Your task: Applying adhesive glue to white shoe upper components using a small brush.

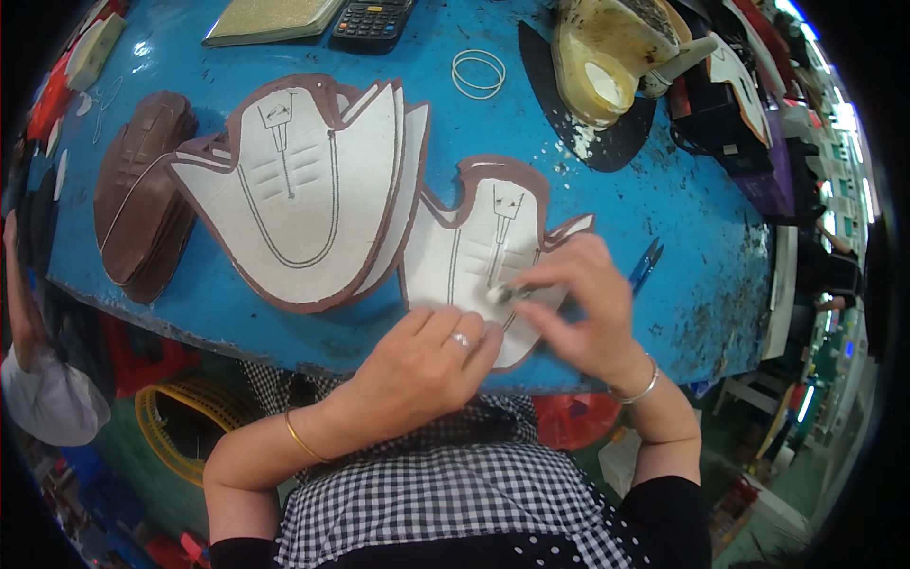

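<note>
A shoe upper (431,266), white on this face with a brown edge and dark stitched lines, lies at the table's near edge in front of me. My left hand (427,365) has its fingers curled over the upper's near edge, gripping it. Above the upper, my right hand (588,308) pinches a small brush (500,292) with a white, pasty tip. That tip meets the white face near the stitched slit. The brush handle is mostly hidden by my fingers. Just left is a stack of similar uppers (294,223).
Brown leather pieces (142,204) are piled at far left. A glue-crusted pot (597,81) stands on a black mat (616,142) at back right. Blue snips (646,266) lie right of my hand. Pale rings (479,76), a calculator (372,21) and a notebook (270,19) sit farther back.
</note>
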Demonstrator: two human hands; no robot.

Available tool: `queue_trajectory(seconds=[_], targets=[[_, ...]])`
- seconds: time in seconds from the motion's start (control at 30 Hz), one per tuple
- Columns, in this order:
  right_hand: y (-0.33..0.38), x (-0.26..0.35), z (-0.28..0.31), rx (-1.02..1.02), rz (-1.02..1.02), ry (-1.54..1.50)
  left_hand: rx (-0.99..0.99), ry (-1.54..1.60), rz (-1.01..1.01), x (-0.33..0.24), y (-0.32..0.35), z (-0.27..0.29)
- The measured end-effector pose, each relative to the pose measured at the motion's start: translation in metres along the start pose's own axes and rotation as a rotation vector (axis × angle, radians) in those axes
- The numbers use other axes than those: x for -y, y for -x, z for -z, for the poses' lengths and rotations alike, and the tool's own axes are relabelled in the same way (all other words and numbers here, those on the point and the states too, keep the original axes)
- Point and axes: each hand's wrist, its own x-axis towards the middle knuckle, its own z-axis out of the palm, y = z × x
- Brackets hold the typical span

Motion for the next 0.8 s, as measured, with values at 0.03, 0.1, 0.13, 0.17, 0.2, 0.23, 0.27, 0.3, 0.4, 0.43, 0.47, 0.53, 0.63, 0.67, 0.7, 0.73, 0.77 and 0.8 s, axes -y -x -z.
queue_trajectory(seconds=[0.03, 0.1, 0.13, 0.17, 0.2, 0.23, 0.27, 0.3, 0.4, 0.43, 0.47, 0.53, 0.63, 0.67, 0.7, 0.73, 0.77, 0.8], targets=[[0.002, -0.003, 0.005, -0.001, 0.000, 0.004, 0.018, 0.031, 0.010, 0.001, -0.004, 0.003], [0.007, -0.009, 0.012, -0.326, -0.436, -0.382, -0.031, 0.025, -0.062, 0.002, -0.006, 0.009], [0.006, -0.013, 0.017, -0.329, -0.432, -0.382, -0.077, 0.015, -0.132, 0.002, -0.008, 0.013], [0.004, -0.019, 0.022, -0.434, -0.456, -0.482, -0.078, 0.011, -0.133, 0.002, -0.008, 0.024], [0.002, -0.024, 0.025, -0.539, -0.479, -0.584, -0.209, 0.002, -0.187, 0.001, -0.007, 0.041], [0.002, -0.026, 0.027, -0.538, -0.474, -0.586, -0.341, -0.007, -0.240, -0.001, -0.004, 0.058], [0.006, -0.031, 0.028, -0.532, -0.477, -0.587, -0.423, -0.062, -0.199, -0.001, -0.001, 0.068], [0.008, -0.033, 0.028, -0.525, -0.480, -0.589, -0.504, -0.118, -0.156, -0.001, 0.003, 0.077], [0.011, -0.024, 0.022, -0.363, -0.497, -0.506, -0.495, -0.289, 0.142, 0.009, 0.021, 0.101], [0.010, -0.024, 0.016, -0.322, -0.467, -0.466, -0.509, -0.349, 0.210, 0.022, 0.029, 0.097], [0.009, -0.021, 0.011, -0.279, -0.477, -0.430, -0.505, -0.345, 0.205, 0.037, 0.035, 0.093], [0.006, -0.015, 0.007, -0.236, -0.489, -0.396, -0.163, -0.374, 0.287, 0.060, 0.041, 0.084], [-0.001, -0.015, 0.003, -0.108, -0.399, -0.246, -0.121, -0.043, 0.216, 0.045, 0.034, 0.058], [-0.002, -0.017, 0.002, -0.058, -0.295, -0.207, -0.094, 0.079, 0.171, 0.034, 0.034, 0.046], [-0.003, -0.018, 0.001, -0.009, -0.191, -0.166, -0.068, 0.201, 0.126, 0.024, 0.032, 0.035], [-0.007, -0.020, -0.001, -0.003, -0.183, -0.172, -0.071, 0.196, 0.135, 0.014, 0.028, 0.023], [-0.009, -0.020, -0.004, 0.017, -0.135, -0.099, -0.044, 0.212, 0.126, 0.006, 0.023, 0.010], [-0.012, -0.020, -0.006, 0.037, -0.086, -0.026, -0.017, 0.228, 0.116, 0.002, 0.020, 0.003]])
